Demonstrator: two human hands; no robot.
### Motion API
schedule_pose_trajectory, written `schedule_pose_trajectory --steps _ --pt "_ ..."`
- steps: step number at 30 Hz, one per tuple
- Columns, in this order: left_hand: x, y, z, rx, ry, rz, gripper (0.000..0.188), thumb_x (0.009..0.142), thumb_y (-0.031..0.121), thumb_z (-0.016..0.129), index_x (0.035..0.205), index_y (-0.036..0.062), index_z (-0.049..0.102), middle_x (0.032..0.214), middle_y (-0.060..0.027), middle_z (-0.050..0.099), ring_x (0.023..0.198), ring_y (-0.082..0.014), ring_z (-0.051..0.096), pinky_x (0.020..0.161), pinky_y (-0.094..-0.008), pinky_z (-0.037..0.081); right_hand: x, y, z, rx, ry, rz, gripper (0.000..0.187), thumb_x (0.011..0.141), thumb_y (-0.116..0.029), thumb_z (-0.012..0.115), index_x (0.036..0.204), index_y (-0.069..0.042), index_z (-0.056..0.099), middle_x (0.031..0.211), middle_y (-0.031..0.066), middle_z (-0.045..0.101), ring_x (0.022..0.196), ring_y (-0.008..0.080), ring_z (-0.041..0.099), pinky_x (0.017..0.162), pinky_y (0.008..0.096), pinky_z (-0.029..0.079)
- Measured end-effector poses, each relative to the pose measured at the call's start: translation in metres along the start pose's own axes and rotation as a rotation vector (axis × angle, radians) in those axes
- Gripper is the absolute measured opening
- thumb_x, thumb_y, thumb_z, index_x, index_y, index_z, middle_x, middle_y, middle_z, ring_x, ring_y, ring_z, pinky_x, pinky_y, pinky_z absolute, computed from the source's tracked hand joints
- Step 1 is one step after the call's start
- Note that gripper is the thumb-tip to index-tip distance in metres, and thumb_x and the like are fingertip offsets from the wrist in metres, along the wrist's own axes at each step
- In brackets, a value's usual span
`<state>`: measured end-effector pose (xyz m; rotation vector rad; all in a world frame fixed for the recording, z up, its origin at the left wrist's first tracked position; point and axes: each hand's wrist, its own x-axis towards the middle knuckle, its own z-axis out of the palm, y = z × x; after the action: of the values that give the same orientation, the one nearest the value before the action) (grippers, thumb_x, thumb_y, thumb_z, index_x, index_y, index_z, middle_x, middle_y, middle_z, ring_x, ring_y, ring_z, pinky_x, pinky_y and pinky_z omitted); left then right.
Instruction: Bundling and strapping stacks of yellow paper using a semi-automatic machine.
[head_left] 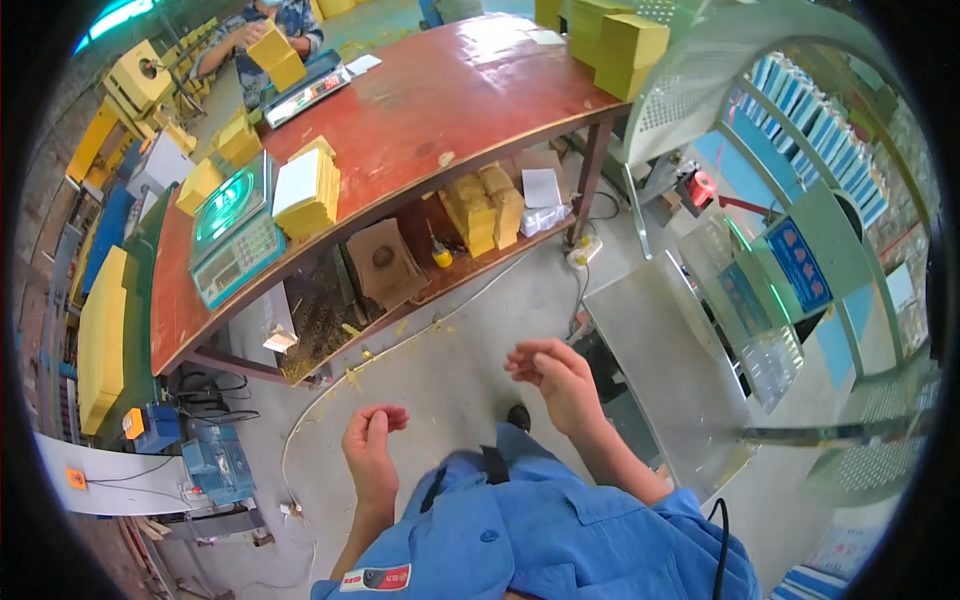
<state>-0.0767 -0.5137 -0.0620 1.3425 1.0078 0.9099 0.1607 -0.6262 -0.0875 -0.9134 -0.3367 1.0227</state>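
Observation:
My left hand (374, 447) hangs in the air above the floor, short of the red table (440, 90). Its fingers stretch loosely to the right, and it holds nothing. Farther right and a little higher, my right hand (556, 382) is also empty, its fingers loosely bent and apart. Neither hand touches anything. On the table's near left part sits a digital scale (236, 225) with a lit green platform. Beside it stands a stack of yellow sheets (308, 195) with a white piece on top.
A metal machine with a flat plate (665, 360) stands close on my right. Under the table, a shelf holds yellow bundles (480, 215) and a cardboard box (384, 265). A cable (400, 335) crosses the floor. Across the table, a co-worker (262, 45) handles a yellow block near another scale (308, 92).

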Motion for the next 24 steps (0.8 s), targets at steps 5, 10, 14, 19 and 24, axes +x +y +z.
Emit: schedule_pose_trajectory --steps 5,10,14,19,24 --pt "0.082 0.003 0.038 -0.094 0.044 -0.107 0.019 0.098 0.01 0.047 0.096 -0.0017 0.061 0.089 -0.0106 0.066 0.084 -0.0179 0.064 0.079 -0.0316 0.052 0.104 -0.035 0.004 -0.084 -0.036 -0.02 0.027 0.095 -0.006 0.048 0.116 0.003 0.061 0.107 0.0124 0.066 0.099 0.0212 0.063 0.088 0.0348 0.05" --pt "0.208 0.024 0.026 0.139 0.038 0.116 0.016 0.097 0.008 0.05 0.095 -0.0009 0.063 0.089 -0.0061 0.066 0.08 -0.0119 0.06 0.076 -0.0266 0.049 0.187 -0.033 0.024 -0.035 -0.013 -0.02 0.026 0.094 -0.005 0.047 0.114 0.003 0.061 0.105 0.0131 0.066 0.097 0.0231 0.065 0.087 0.0356 0.051" --pt "0.329 0.051 -0.008 0.494 0.128 0.589 0.017 0.09 0.0 0.059 0.106 -0.0015 0.065 0.098 -0.0099 0.067 0.087 -0.0165 0.065 0.073 -0.0278 0.052 0.264 -0.022 0.064 -0.073 -0.133 0.029 0.025 0.094 -0.004 0.046 0.113 0.003 0.061 0.105 0.013 0.066 0.097 0.0228 0.065 0.087 0.0354 0.051" --pt "0.435 0.046 -0.032 0.845 0.025 0.628 0.037 0.085 0.014 0.069 0.118 -0.0002 0.062 0.127 -0.0196 0.059 0.118 -0.0343 0.057 0.097 -0.0406 0.047 0.349 -0.006 0.129 -0.202 -0.345 0.101 0.023 0.094 -0.007 0.049 0.111 0.002 0.061 0.105 0.0116 0.066 0.097 0.0209 0.064 0.085 0.0345 0.052" --pt "0.472 0.021 -0.02 1.214 0.203 0.387 0.079 0.078 0.037 0.075 0.141 0.0039 0.042 0.146 -0.0285 0.037 0.135 -0.0468 0.032 0.11 -0.0527 0.029 0.411 0.005 0.174 -0.299 -0.45 0.234 0.024 0.095 -0.006 0.05 0.114 0.003 0.06 0.105 0.01 0.066 0.095 0.0161 0.063 0.087 0.0304 0.051"
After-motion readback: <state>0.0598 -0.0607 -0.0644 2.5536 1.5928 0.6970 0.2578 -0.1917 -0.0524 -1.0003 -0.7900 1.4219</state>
